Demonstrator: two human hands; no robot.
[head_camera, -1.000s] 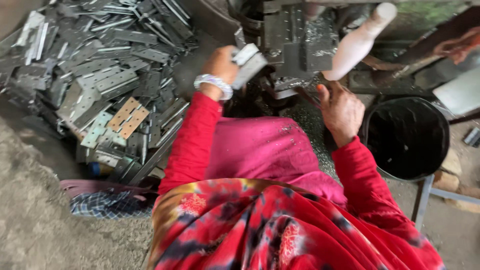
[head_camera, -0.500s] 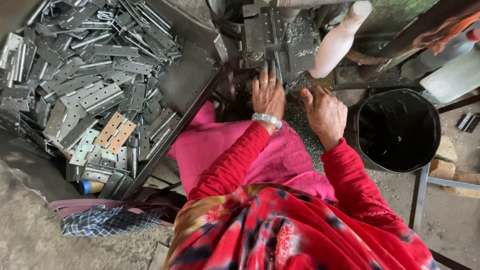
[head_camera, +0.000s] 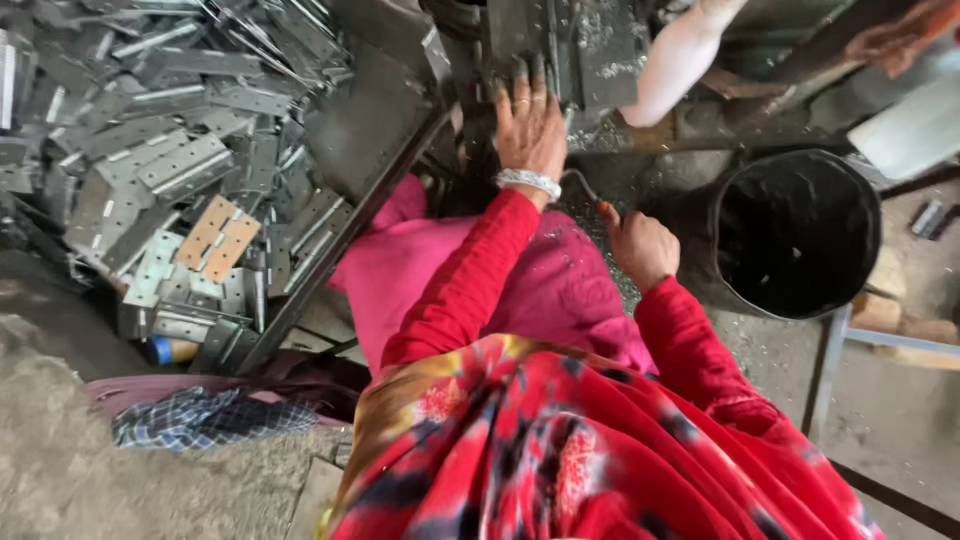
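Her left hand (head_camera: 530, 125) lies flat, fingers spread, pressing a metal plate (head_camera: 560, 50) on the machine bed (head_camera: 610, 60). Her right hand (head_camera: 640, 245) is clenched on what looks like a hooked tool (head_camera: 585, 190), near the bed's front edge. The plate seems mid-seating; it needs squaring next.

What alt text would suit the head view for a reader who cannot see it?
A person in red sleeves rests the left hand flat on a metal plate in a machine, while the right hand grips a small orange-handled tool. A heap of grey metal hinges lies to the left, a black bucket to the right.
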